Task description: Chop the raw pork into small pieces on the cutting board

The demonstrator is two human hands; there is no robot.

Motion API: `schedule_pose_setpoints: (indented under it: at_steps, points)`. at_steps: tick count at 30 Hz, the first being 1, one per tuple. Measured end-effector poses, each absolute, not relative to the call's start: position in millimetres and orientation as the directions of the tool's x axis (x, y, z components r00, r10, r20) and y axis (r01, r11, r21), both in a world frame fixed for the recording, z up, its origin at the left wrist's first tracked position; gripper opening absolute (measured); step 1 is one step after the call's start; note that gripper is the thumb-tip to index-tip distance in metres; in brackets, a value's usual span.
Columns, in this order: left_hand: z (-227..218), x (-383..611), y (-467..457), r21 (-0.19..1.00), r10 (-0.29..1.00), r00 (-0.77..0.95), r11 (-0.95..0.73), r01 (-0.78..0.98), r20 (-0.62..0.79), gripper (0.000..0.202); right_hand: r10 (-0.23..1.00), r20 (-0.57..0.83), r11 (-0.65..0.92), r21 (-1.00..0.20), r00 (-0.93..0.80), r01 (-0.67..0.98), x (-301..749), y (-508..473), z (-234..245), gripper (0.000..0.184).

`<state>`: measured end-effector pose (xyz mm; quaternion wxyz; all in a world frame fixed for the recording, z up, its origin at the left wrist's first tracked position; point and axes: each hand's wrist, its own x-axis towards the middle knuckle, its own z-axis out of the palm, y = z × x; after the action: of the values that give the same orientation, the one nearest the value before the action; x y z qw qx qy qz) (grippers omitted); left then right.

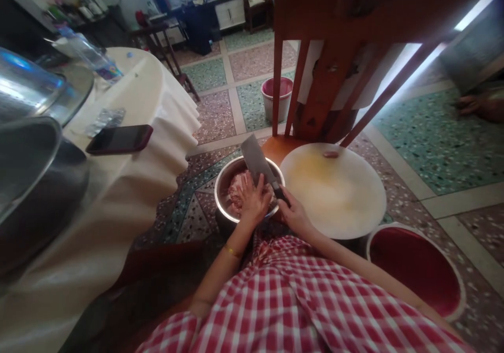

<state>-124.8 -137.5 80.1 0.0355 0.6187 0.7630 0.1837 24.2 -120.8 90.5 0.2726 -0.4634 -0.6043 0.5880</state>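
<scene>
My right hand point(294, 212) is wrapped round the black handle of a cleaver point(258, 159). Its broad grey blade slants up to the left over a steel bowl point(218, 191). Minced meat point(236, 189) lies in the bowl. My left hand point(254, 200), fingers spread, rests on the meat just under the blade, with fingertips close to the blade's lower end. Whether those fingers touch the blade I cannot tell. Just right of the bowl is a round pale chopping board point(334, 201) on a wooden chair point(271, 147), with a small brown sausage-like piece point(331, 154) near its far edge.
On the left, a cloth-covered table point(157, 93) bears a phone point(119, 139), a foil packet point(105, 121), a plastic bottle point(92, 54) and a large dark pot point(59, 159). A red basin point(417, 269) stands at lower right. Beyond the bowl is a small bucket point(276, 104).
</scene>
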Motion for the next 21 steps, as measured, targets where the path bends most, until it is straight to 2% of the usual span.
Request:
schedule_pose_setpoints:
  at_steps: [6,11,16,18,21]
  points:
    - [76.1,-135.1,-128.4,0.298,0.958,-0.251,0.202,0.933,0.137,0.064,0.842,-0.308,-0.273,-0.951,-0.443,0.144,31.5,-121.4,108.1,0.066]
    - [73.9,-161.6,-127.4,0.275,0.944,-0.311,0.273,0.922,0.106,0.059,0.789,-0.378,-0.326,-0.926,-0.484,0.192,51.5,-119.5,131.2,0.068]
    - [72.9,-176.9,-131.6,0.253,0.905,-0.410,0.373,0.893,0.112,0.057,0.792,-0.387,-0.303,-0.920,-0.472,0.247,69.8,-118.2,136.3,0.065]
    - [75.3,-169.7,-136.4,0.228,0.923,-0.361,0.326,0.918,0.132,0.059,0.793,-0.385,-0.286,-0.919,-0.472,0.270,73.7,-117.5,132.8,0.064]
    - [78.9,-147.7,-144.3,0.179,0.974,-0.197,0.176,0.968,0.108,0.062,0.789,-0.389,-0.263,-0.914,-0.476,0.310,75.5,-116.8,126.5,0.062]
